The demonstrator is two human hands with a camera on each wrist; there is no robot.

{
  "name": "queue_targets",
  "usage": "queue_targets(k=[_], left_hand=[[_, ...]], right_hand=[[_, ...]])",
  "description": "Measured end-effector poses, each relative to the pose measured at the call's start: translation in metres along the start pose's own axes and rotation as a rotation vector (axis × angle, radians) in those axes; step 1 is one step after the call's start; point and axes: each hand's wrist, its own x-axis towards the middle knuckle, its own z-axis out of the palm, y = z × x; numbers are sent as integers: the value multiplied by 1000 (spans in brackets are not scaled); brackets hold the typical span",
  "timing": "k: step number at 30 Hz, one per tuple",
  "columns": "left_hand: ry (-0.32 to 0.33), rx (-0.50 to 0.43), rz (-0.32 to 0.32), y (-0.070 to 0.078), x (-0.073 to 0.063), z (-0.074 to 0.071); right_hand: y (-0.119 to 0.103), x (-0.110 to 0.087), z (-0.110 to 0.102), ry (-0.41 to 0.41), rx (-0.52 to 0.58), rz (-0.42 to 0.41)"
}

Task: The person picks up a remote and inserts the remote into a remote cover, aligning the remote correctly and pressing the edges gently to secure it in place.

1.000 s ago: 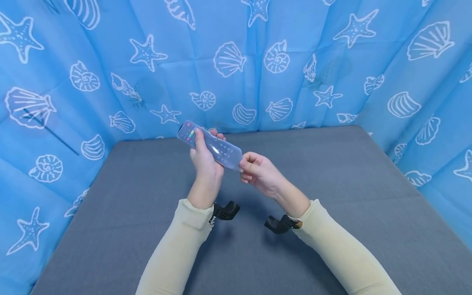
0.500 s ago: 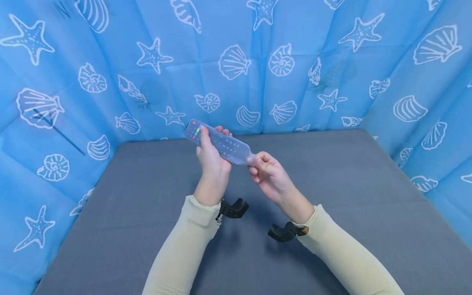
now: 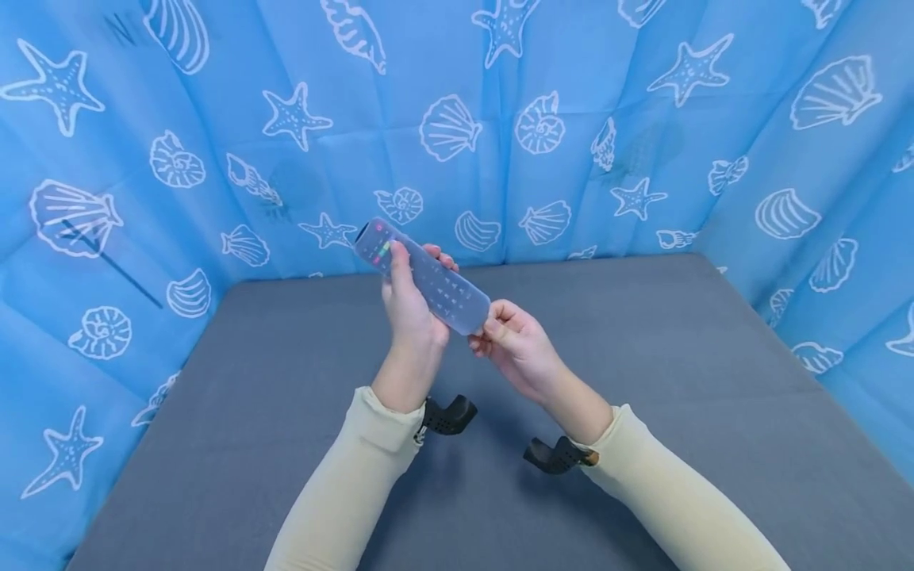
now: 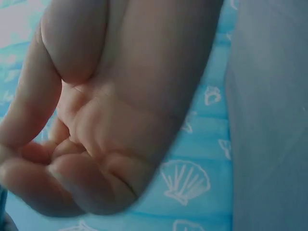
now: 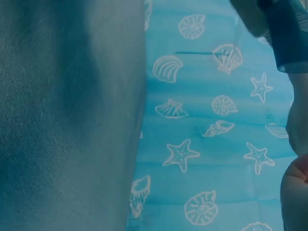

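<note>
A dark remote control with coloured buttons, in a translucent sleeve, slants above the table in the head view. My left hand grips its middle, with the thumb across the front and fingers behind. At the lower right end, my right hand pinches the sleeve's edge between thumb and fingers. In the left wrist view the left hand shows a palm with curled fingers; the remote is hardly visible there. Skin at the right edge of the right wrist view is cropped, and I cannot tell which hand it is.
A grey cloth-covered table lies below both hands. Blue curtains with white shells and starfish hang behind and at both sides. Each wrist wears a black camera mount just past the pale sleeve cuff.
Half a second ago the sleeve's end was stretched out rightward from the remote. Now the right hand is closer to the remote's end, lower and slightly left, and the remote tilts more steeply.
</note>
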Motion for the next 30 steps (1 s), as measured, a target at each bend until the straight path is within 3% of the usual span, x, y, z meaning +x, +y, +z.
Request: queue_targets(k=[6,9,12,17,21,26,30], left_hand=[[134,-10,-59,0,4,-2],[160,-16,-73,0,5,-5],[80,-9,-82,-1,5,-11],[-118,-9,-82,-1,5,-17],[-172,-63,-82,-3,7,-17],[-219,-75,-85,-1,9,-19],[-261,-68,-156,2,10,-20]], right_hand=[[-2,3,1,15,-165,52],[-2,2,4,47,-304,47],[-3,3,3,83,-486,11],[-5,6,-4,101,-717,-117],[-5,6,-6,114,-840,-251],[-3,7,-9,85,-855,-345],[-3,7,-12,31,-777,-397]])
